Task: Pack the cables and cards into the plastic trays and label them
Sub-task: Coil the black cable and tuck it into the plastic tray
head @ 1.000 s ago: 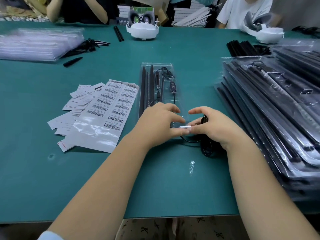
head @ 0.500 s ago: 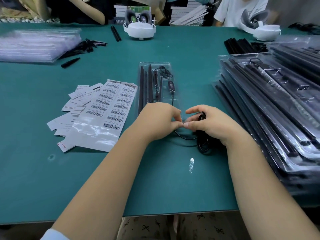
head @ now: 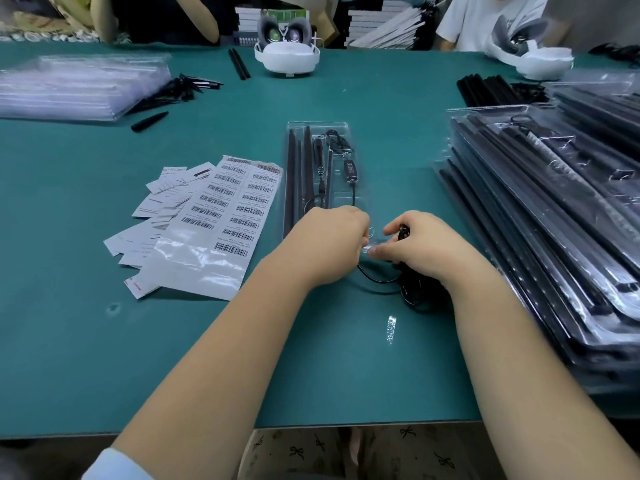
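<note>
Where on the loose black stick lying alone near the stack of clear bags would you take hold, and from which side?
Grip the black stick at its thicker right end, pinching across its width from above. It lies flat on the green table, tapering to a point at the left, so the thick end gives the fingers more to hold. Its near side is open; the clear bags lie just behind.

No legible text; barcodes unreadable.
</note>
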Demonstrator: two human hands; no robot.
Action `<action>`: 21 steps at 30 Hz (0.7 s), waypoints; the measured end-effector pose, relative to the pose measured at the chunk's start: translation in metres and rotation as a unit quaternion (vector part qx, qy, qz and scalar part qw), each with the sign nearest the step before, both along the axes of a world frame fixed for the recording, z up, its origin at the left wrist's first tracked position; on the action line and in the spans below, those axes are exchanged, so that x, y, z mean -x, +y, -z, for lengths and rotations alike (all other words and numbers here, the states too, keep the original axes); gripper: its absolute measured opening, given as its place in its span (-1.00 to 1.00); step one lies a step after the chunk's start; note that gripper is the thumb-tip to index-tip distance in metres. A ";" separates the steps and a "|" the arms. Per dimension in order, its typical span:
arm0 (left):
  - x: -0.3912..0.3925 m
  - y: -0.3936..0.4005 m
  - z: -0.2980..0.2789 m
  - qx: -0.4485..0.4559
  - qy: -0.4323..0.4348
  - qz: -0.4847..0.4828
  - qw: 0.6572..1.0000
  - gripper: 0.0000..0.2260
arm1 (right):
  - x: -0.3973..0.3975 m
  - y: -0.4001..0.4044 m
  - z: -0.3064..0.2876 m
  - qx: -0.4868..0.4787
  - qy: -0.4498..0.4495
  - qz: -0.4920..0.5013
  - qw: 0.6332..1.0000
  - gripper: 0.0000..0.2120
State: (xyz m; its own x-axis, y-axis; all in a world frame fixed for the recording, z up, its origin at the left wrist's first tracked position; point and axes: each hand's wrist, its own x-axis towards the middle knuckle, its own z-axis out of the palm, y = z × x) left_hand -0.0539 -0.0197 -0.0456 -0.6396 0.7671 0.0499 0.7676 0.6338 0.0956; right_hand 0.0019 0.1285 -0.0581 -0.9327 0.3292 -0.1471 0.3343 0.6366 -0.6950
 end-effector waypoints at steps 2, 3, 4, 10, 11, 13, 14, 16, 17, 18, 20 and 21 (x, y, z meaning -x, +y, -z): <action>0.000 0.000 -0.001 0.009 0.003 0.002 1.000 -0.80 | 0.001 -0.002 -0.004 -0.012 -0.016 -0.007 1.000 -0.56; 0.000 0.000 -0.001 0.014 0.005 0.003 1.000 -0.79 | 0.002 -0.003 -0.005 -0.016 -0.024 -0.010 1.000 -0.53; 0.000 0.000 -0.001 0.019 0.008 0.002 1.000 -0.79 | 0.002 -0.004 -0.006 -0.021 -0.031 -0.012 0.999 -0.50; 0.000 -0.001 0.003 0.025 0.022 0.002 0.999 -0.79 | 0.008 -0.010 -0.012 -0.057 -0.087 -0.026 0.994 -0.59; 0.000 -0.001 0.004 0.025 0.023 0.001 0.999 -0.79 | 0.009 -0.010 -0.013 -0.064 -0.095 -0.028 0.993 -0.58; 0.002 -0.001 0.005 0.017 0.024 0.001 1.000 -0.80 | 0.011 -0.010 -0.016 -0.076 -0.103 -0.031 0.991 -0.59; 0.003 -0.002 0.006 0.009 0.024 0.003 1.000 -0.80 | 0.011 -0.010 -0.015 -0.076 -0.101 -0.032 0.991 -0.61; 0.006 -0.004 0.008 -0.021 0.019 0.009 1.000 -0.82 | 0.009 -0.007 -0.012 -0.043 -0.080 -0.033 0.995 -0.67; 0.007 -0.005 0.009 -0.039 0.015 0.010 0.999 -0.83 | 0.007 -0.005 -0.010 -0.006 -0.064 -0.030 0.998 -0.69; 0.008 -0.006 0.009 -0.057 0.010 0.007 0.998 -0.83 | 0.005 -0.003 -0.008 0.032 -0.046 -0.022 0.998 -0.72; 0.008 -0.007 0.010 -0.085 0.004 -0.003 0.996 -0.80 | 0.003 0.000 -0.006 0.073 -0.028 -0.013 0.997 -0.78; 0.007 -0.007 0.010 -0.092 0.008 -0.007 0.996 -0.76 | 0.003 0.002 -0.005 0.080 -0.028 -0.011 0.996 -0.80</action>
State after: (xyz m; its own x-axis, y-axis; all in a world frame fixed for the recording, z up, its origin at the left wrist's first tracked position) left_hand -0.0611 -0.0265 -0.0560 -0.6475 0.7358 0.1985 0.7617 0.6165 0.1992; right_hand -0.0012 0.1309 -0.0534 -0.9284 0.2763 -0.2485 0.3626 0.5267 -0.7689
